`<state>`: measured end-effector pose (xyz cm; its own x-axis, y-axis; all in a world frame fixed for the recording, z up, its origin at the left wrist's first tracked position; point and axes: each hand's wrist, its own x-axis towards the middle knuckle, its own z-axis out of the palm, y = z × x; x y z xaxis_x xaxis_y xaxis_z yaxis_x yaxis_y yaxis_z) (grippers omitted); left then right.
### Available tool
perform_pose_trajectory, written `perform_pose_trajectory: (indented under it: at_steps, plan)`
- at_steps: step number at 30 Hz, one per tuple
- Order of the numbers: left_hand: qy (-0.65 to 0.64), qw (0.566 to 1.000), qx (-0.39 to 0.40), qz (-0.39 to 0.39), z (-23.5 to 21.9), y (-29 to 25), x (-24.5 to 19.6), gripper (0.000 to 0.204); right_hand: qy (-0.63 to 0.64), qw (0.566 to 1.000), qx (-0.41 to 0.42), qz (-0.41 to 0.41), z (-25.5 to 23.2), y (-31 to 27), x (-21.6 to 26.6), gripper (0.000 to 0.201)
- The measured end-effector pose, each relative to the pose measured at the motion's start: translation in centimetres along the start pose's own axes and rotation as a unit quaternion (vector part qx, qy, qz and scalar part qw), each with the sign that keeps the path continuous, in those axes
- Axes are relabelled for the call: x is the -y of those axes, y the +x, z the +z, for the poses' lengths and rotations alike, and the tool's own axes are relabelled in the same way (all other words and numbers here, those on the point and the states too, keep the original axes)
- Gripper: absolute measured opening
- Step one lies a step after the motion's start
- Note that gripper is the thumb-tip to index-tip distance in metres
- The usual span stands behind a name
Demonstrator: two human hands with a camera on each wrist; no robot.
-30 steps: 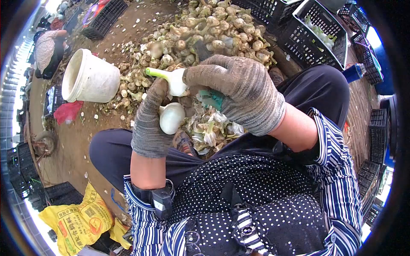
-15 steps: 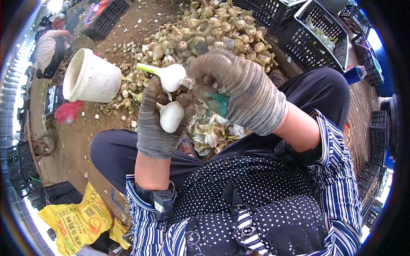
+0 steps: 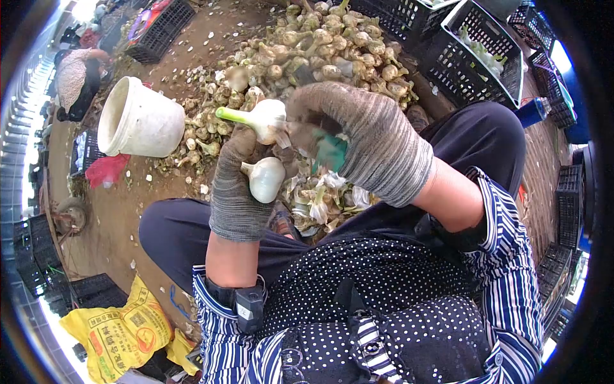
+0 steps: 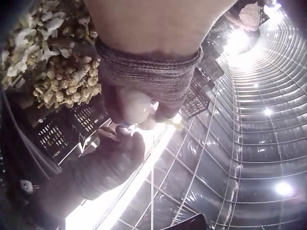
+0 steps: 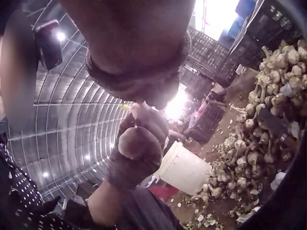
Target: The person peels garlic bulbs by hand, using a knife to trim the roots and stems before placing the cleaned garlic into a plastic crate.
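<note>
My gloved left hand (image 3: 240,185) holds two garlic bulbs. The upper garlic bulb (image 3: 265,120) lies at the fingertips, its short green stem pointing left and loose peel (image 3: 282,139) at its right end. A smooth white lower bulb (image 3: 266,180) is tucked against the palm; in the right wrist view this bulb (image 5: 139,143) faces the camera. The gloved right hand (image 3: 361,137) is curled at the upper bulb's right end, thumb and fingers at the peel. A green patch (image 3: 330,152) shows by the right thumb. The right fingertips are partly hidden.
Beyond the hands lies a heap of unpeeled garlic (image 3: 320,48). Stripped skins (image 3: 323,198) lie between the legs. A white bucket (image 3: 144,121) stands left, a black crate (image 3: 483,54) with garlic at right. A yellow sack (image 3: 121,333) lies lower left; another person (image 3: 77,80) sits far left.
The right hand has drawn slightly right from the upper bulb and come back close to it. Loose peel now shows at that bulb's end. The left hand keeps both bulbs, shifting slightly right.
</note>
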<state>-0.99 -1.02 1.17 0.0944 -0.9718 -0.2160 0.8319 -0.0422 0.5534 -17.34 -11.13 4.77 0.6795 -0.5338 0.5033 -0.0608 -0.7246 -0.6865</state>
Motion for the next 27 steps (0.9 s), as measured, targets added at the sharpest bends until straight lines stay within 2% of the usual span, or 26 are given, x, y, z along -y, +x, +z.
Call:
perform_pose_trajectory:
  at_steps: [1, 2, 3, 5, 6, 9, 11, 13, 15, 16, 18, 20, 22, 23, 25, 27]
  plan:
    - [-0.002, 1.0, -0.024, 0.004, 0.3, -0.1, 0.1, 0.038, -0.014, 1.0, -0.007, 0.009, -0.1, 0.1, 0.3, 0.023]
    - [-0.004, 0.999, -0.047, 0.007, 0.8, -0.1, 0.2, 0.037, -0.079, 0.997, 0.026, 0.002, -0.6, 0.4, 0.6, 0.026]
    - [-0.004, 0.999, -0.047, 0.007, 1.3, -0.1, 0.3, 0.037, -0.079, 0.997, 0.025, 0.003, -0.5, 0.4, 0.6, 0.026]
    - [0.047, 0.998, 0.036, 0.037, 2.1, 0.2, 0.5, 0.036, -0.156, 0.986, 0.029, -0.051, -0.3, 0.4, 0.7, 0.03]
    - [0.047, 0.998, 0.037, 0.036, 1.5, 0.3, 0.6, 0.036, -0.17, 0.983, 0.042, -0.051, -0.4, 0.6, 0.5, 0.029]
    - [-0.006, 0.999, 0.051, -0.005, 0.2, 0.3, 0.7, 0.036, -0.178, 0.981, 0.044, -0.055, -0.3, 0.8, 0.3, 0.026]
    - [0.0, 0.999, -0.035, 0.013, 0.6, -0.1, 0.9, 0.036, -0.179, 0.981, 0.042, -0.069, 0.1, 0.5, 0.2, 0.025]
    - [0.006, 1.0, -0.026, 0.015, 0.4, 0.0, 0.9, 0.036, -0.179, 0.979, 0.041, -0.084, 0.1, 0.5, 0.3, 0.024]
    - [0.011, 1.0, -0.019, 0.019, 1.0, 0.0, 0.7, 0.036, -0.091, 0.995, 0.014, -0.029, 0.1, 0.6, 0.3, 0.024]
    - [0.009, 0.999, -0.034, 0.033, 1.6, -0.1, 0.8, 0.036, -0.09, 0.995, 0.016, -0.029, 0.2, 0.6, 0.4, 0.024]
    - [0.008, 0.998, -0.048, 0.046, 1.6, 0.0, 0.8, 0.035, -0.171, 0.984, 0.03, -0.049, 0.3, 0.7, 0.4, 0.024]
    - [0.004, 1.0, -0.004, 0.019, 0.6, 0.1, 0.6, 0.036, -0.19, 0.978, 0.039, -0.079, 0.3, 1.0, 0.1, 0.025]
    - [0.003, 0.999, -0.03, 0.023, 0.9, 0.1, 0.7, 0.04, -0.21, 0.97, 0.048, -0.11, 0.3, 0.9, -0.1, 0.026]
    - [0.004, 0.998, -0.057, 0.028, 1.4, 0.0, 0.6, 0.044, -0.182, 0.977, 0.039, -0.101, 0.4, 0.9, -0.1, 0.028]
    - [-0.007, 0.998, -0.054, 0.036, 2.5, -0.2, 0.4, 0.043, -0.152, 0.983, 0.032, -0.096, 0.6, 0.9, 0.0, 0.03]
    - [-0.019, 0.998, -0.053, 0.04, 2.3, -0.3, 0.4, 0.041, -0.073, 0.997, -0.011, -0.024, 0.5, 0.8, 0.2, 0.034]
